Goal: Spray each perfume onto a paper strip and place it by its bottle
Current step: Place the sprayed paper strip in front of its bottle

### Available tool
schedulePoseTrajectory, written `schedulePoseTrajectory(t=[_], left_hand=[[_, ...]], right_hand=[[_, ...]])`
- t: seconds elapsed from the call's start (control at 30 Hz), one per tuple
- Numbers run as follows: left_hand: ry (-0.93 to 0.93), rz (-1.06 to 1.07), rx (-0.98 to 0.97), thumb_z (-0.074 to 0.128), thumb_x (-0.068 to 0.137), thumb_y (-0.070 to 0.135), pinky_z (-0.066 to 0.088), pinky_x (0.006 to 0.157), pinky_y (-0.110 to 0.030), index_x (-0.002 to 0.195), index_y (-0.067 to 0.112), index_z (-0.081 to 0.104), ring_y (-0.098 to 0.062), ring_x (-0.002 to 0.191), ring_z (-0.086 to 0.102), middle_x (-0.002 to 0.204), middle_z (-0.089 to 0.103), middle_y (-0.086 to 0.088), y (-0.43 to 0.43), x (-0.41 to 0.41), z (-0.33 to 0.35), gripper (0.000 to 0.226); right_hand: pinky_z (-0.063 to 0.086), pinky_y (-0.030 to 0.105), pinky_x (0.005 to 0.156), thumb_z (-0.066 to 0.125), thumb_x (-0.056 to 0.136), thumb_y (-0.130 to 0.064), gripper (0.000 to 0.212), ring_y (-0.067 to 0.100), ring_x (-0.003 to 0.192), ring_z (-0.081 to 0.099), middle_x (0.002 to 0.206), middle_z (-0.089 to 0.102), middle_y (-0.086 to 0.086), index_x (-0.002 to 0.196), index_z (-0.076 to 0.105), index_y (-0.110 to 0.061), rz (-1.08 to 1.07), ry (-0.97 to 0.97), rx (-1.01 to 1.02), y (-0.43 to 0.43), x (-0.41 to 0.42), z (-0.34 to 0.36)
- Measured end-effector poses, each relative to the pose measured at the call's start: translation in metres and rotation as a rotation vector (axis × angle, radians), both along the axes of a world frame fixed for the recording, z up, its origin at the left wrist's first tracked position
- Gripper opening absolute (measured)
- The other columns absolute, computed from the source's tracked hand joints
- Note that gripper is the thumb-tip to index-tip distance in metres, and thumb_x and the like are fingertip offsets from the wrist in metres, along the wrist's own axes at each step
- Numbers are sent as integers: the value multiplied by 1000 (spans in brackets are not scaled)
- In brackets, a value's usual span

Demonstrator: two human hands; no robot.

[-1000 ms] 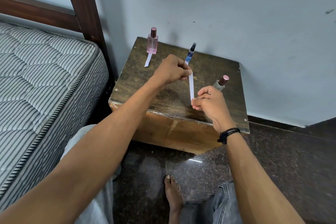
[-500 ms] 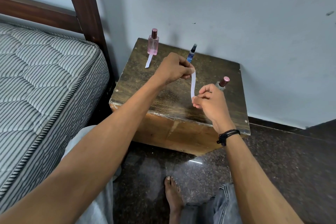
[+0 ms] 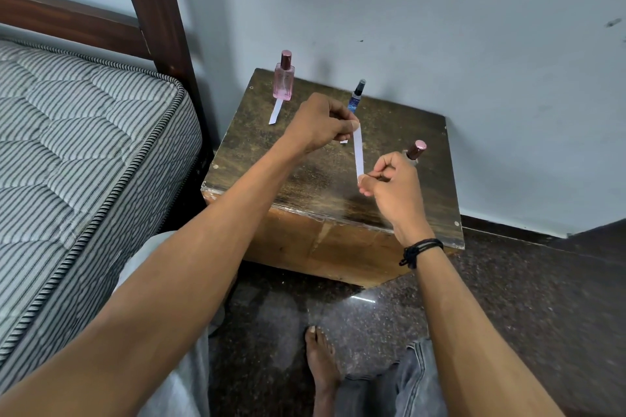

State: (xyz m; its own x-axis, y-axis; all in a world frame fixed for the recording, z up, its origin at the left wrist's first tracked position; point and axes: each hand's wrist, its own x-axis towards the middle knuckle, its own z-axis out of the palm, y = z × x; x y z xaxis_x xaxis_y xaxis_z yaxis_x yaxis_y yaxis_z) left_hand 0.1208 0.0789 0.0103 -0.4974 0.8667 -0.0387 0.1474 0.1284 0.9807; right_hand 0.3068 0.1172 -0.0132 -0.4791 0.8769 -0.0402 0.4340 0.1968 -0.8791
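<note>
Paper strip is up in the air over the middle of the bench, stretched straight between both hands, not touching the wood as far as I can see. Left hand pinches the top end with its fingers curled in, right hand pinches the bottom end between thumb and forefinger, other fingers tucked. Compared to half a second ago it's barely different: the strip had a slight bow in it then and now it's pulled flat, and the left hand sits a touch higher. Bottles haven't budged: pink bottle upright at the back left corner with a second strip lying flat right in front of it, blue spray bottle upright at the back middle just behind the left hand, brown-capped bottle on the right, mostly hidden behind the right hand. There's a small white bit peeking out under the left hand, can't tell what it is. Black wristband on the right wrist, striped mattress off to the left, bare foot on the dark floor below
</note>
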Motion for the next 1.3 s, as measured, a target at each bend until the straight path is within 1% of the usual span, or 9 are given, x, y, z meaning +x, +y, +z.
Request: schedulePoseTrajectory(t=[0.23, 0.43, 0.6, 0.73, 0.87, 0.93, 1.1, 1.2, 1.3], left_hand=[[26, -22, 10, 74, 87, 3, 61, 76, -28, 92, -1, 75, -15, 70, 68, 82, 75, -12, 1, 0, 1, 7], [127, -42, 46, 73, 87, 6, 60, 76, -32, 89, 2, 75, -16, 67, 67, 81, 74, -17, 12, 5, 12, 5], [215, -88, 70, 74, 86, 8, 62, 77, -34, 89, 6, 76, -23, 72, 72, 80, 76, -10, 32, 11, 43, 4], [307, -138, 89, 74, 85, 7, 61, 75, -33, 89, 1, 76, -21, 69, 71, 80, 76, -14, 59, 23, 77, 8], [340, -162, 118, 72, 83, 5, 61, 82, -36, 86, 1, 76, -16, 68, 70, 80, 76, -16, 87, 28, 107, 7], [369, -176, 115, 71, 82, 3, 61, 80, -37, 85, 1, 76, -15, 67, 69, 79, 76, -15, 101, 29, 116, 7], [435, -212, 44, 70, 81, 2, 59, 79, -40, 87, -3, 77, -20, 68, 67, 80, 75, -20, 131, 34, 107, 10], [447, -202, -7, 70, 82, 2, 59, 82, -39, 88, -3, 77, -19, 70, 67, 83, 75, -21, 147, 33, 87, 11], [408, -218, -46, 71, 83, 0, 58, 82, -36, 91, -5, 77, -21, 72, 66, 84, 74, -23, 157, 31, 64, 11]], right_hand=[[63, 48, 81, 73, 88, 4, 31, 19, 73, 76, 87, 73, 17, 88, 51, -16, 2, 15, -66, 1, 2, 3], [60, 29, 72, 75, 88, 1, 26, 17, 71, 75, 81, 76, 8, 88, 54, -14, 12, 117, -54, 3, 17, 22], [62, 35, 74, 78, 86, 0, 27, 21, 72, 75, 81, 77, 4, 87, 55, -15, -23, 195, 37, 10, 29, 42], [62, 40, 75, 77, 84, 4, 30, 27, 73, 74, 79, 74, 13, 84, 54, -15, -105, 318, 93, 26, 34, 57], [59, 28, 69, 78, 84, 3, 29, 17, 66, 72, 82, 72, 14, 84, 57, -16, -187, 419, 129, 50, 37, 65], [59, 27, 71, 80, 84, 0, 25, 17, 67, 71, 81, 75, 7, 88, 62, -17, -206, 407, 127, 64, 38, 63], [61, 33, 77, 80, 83, 1, 20, 16, 72, 73, 81, 77, 0, 94, 73, -14, -251, 379, 61, 96, 38, 45], [62, 38, 82, 80, 82, 2, 18, 21, 78, 74, 85, 78, 6, 90, 75, -14, -288, 386, -10, 107, 37, 29], [62, 35, 82, 78, 82, 7, 19, 24, 83, 74, 85, 77, 11, 85, 75, -12, -296, 440, -121, 110, 37, 15]])
